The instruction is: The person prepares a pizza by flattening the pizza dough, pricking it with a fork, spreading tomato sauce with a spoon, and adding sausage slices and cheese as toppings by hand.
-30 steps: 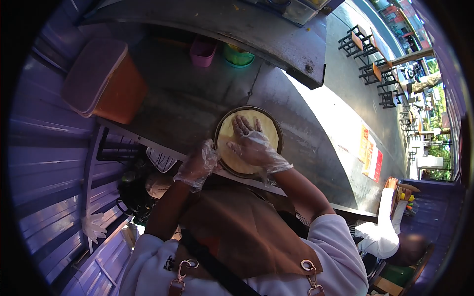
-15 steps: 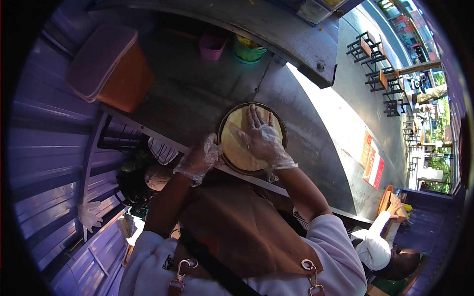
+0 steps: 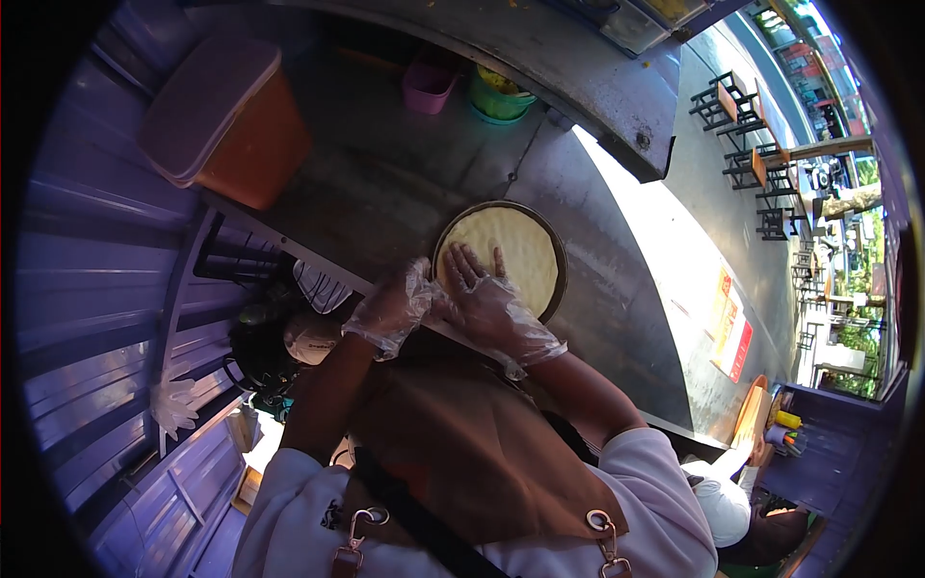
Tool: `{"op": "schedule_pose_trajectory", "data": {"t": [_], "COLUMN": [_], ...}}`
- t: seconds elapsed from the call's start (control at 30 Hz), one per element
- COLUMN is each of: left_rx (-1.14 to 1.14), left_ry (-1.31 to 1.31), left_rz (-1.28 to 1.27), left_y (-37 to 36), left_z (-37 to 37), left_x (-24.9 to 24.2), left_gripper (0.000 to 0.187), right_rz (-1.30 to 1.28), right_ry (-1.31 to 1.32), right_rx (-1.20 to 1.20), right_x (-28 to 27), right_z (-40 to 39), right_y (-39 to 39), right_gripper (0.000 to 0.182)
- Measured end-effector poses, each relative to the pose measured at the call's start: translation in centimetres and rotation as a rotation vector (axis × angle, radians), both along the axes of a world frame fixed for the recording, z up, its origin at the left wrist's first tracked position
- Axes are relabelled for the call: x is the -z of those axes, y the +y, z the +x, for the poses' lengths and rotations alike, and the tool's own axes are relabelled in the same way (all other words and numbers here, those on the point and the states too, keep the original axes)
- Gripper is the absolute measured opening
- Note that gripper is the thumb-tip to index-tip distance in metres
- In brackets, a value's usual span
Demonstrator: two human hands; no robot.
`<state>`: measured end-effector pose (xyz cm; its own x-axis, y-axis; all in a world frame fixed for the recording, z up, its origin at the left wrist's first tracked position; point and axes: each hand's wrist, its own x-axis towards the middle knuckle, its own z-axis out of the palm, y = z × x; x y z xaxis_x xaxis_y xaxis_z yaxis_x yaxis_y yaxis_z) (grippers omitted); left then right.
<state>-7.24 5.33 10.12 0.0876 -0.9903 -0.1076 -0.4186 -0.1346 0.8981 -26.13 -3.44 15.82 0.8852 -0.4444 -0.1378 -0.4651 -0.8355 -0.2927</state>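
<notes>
A flat round of dough (image 3: 520, 255) fills a dark round pan (image 3: 562, 289) at the front edge of the metal counter. My right hand (image 3: 489, 306), in a clear plastic glove, lies on the dough's near left part. Its fingers are stretched out and slightly spread, pressing flat. My left hand (image 3: 393, 303), gloved the same way, is at the pan's left rim with its fingers curled in. The fingertips sit against the rim and are partly hidden. The dough reaches nearly to the pan's wall all round.
An orange lidded tub (image 3: 246, 135) stands on the counter's left. A pink container (image 3: 428, 87) and a green bowl (image 3: 498, 96) sit under the metal shelf (image 3: 617, 116). A printed sheet (image 3: 729, 323) lies at right. Another person (image 3: 723, 506) is at the far right end.
My right hand has slid from the dough's middle down to its near left side, closer to my left hand. The view has shifted slightly. The other person's head and arm have moved.
</notes>
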Motion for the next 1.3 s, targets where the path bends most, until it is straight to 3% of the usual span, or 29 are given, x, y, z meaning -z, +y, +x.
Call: {"op": "schedule_pose_trajectory", "data": {"t": [0.03,0.1,0.23,0.3,0.43,0.5,0.53,0.6,0.63,0.67,0.8,1.0,1.07,1.13,1.2,1.23,1.27,1.3], "left_rx": [0.007,-0.100,-0.109,-0.197,-0.243,-0.209,-0.207,-0.221,-0.218,-0.208,-0.175,-0.171,-0.187,-0.213,-0.399,-0.434,-0.437,-0.174], "left_ry": [0.001,0.378,0.360,0.766,0.793,0.543,0.544,0.647,0.648,0.580,0.461,0.411,0.347,0.272,0.588,0.805,0.797,0.825], "left_rz": [0.003,0.257,0.265,0.278,0.216,0.353,0.354,0.353,0.351,0.319,0.326,0.272,0.190,0.108,0.321,0.358,0.357,0.552], "left_y": [0.1,-0.2,0.2,0.8,0.6,-0.1,0.0,0.1,0.1,0.0,-0.4,-0.2,0.3,1.1,2.0,2.3,2.4,2.3], "left_z": [-0.2,-0.3,-0.6,-0.7,-1.4,-1.4,-1.4,-1.3,-1.4,-1.5,-1.7,-1.7,-2.0,-2.0,-2.8,-3.2,-2.2,-1.0], "left_x": [-0.5,-1.7,1.5,2.2,-0.4,-2.4,-1.9,-0.7,-0.9,-1.3,-2.0,-0.3,0.7,0.3,-2.7,-3.9,-4.5,-4.9], "left_gripper": [0.025,0.029,0.033,0.036,0.034,0.028,0.028,0.055,0.055,0.052,0.041,0.031,0.031,0.031,0.030,0.027,0.027,0.025], "right_rz": [0.028,0.044,-0.068,0.005,0.053,0.075,0.097,0.198,0.101,0.002,0.044,0.049,0.468,0.583,0.646,0.641,0.627,0.629], "right_ry": [-0.010,-0.052,-0.062,-0.064,-0.100,-0.083,-0.070,-0.083,-0.093,-0.104,-0.033,-0.087,-0.242,-0.604,-0.729,-0.954,-1.180,-1.186], "right_rx": [-0.028,0.001,0.036,0.051,0.203,0.222,0.241,0.266,0.331,0.391,0.471,0.528,0.820,0.863,0.863,0.875,0.881,0.878], "right_x": [-0.3,-0.4,0.2,0.1,-0.6,0.3,0.1,-0.2,-0.2,-0.2,3.0,1.8,-1.1,-2.6,-3.4,-3.3,-3.3,-3.2], "right_z": [0.1,0.1,0.4,0.7,-0.3,-1.4,-1.7,-2.4,-2.9,-3.3,-5.4,-6.1,-5.6,-6.7,-7.7,-8.0,-8.0,-7.7], "right_y": [-0.2,-1.0,-2.7,-3.4,-5.2,-6.1,-6.4,-6.5,-6.0,-5.7,-5.4,-4.3,-4.3,-4.5,-4.3,-4.2,-4.0,-3.9], "right_gripper": [0.075,0.074,0.068,0.068,0.068,0.068,0.068,0.069,0.069,0.069,0.071,0.064,0.061,0.060,0.061,0.066,0.071,0.071]}}
